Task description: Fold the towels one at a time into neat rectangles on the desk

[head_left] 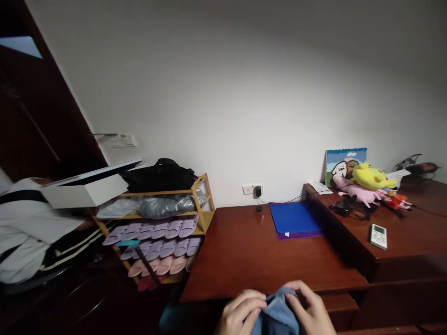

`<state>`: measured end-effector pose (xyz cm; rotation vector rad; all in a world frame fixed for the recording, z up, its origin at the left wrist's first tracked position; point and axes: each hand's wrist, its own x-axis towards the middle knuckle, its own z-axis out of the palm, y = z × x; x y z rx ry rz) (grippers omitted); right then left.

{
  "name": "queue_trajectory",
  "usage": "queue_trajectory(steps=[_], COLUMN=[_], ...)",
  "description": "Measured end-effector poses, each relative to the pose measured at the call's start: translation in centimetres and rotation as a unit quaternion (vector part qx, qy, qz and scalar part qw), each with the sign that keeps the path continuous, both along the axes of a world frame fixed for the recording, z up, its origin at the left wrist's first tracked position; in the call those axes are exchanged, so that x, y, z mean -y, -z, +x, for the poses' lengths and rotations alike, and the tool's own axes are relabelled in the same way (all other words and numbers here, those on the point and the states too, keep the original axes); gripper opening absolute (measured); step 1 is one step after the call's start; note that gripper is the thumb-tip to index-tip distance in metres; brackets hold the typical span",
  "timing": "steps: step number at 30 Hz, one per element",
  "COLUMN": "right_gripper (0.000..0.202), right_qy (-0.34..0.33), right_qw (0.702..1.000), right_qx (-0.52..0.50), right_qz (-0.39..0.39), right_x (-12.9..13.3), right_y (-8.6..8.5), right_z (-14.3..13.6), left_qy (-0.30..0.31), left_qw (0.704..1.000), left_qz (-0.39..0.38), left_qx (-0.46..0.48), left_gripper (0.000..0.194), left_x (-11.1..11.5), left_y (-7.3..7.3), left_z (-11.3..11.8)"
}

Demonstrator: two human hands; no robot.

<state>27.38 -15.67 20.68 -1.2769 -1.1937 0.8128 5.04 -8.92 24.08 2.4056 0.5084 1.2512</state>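
At the bottom of the head view, a piece of blue cloth (279, 312), perhaps a garment, is bunched between my two hands. My left hand (241, 312) pinches its left edge with bent fingers. On the other side, my right hand (308, 307) grips the upper right edge between thumb and fingers. The cloth hangs down past the lower frame edge, so its full shape is hidden. Both hands are just in front of the near edge of the reddish-brown wooden table (244, 260).
A folded blue and purple cloth (295, 217) lies at the table's back right. The higher cabinet (412, 232) holds plush toys (373, 177) and a remote control (378, 236). Left stands a shoe rack (205, 195) with slippers (174, 229); a person (28, 232) sits beyond it.
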Motion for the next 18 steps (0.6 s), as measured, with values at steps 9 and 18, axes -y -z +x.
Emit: queue_trajectory(steps=[9,18], right_gripper=[0.047,0.049], right_qy=[0.127,0.278], right_qw=[0.988,0.961], right_qx=[-0.087,-0.007], right_qz=[0.002,-0.007], right_x=[1.2,3.9], right_y=[-1.3,0.5], right_z=[4.2,12.0], left_qy=[-0.173,-0.359], left_qw=[0.984,0.933], left_qz=[0.013,-0.02], left_qx=[0.049,-0.003], left_gripper=[0.017,0.027], left_x=[-1.3,-4.4], left_y=[0.1,1.8], left_z=[-4.9,-14.9])
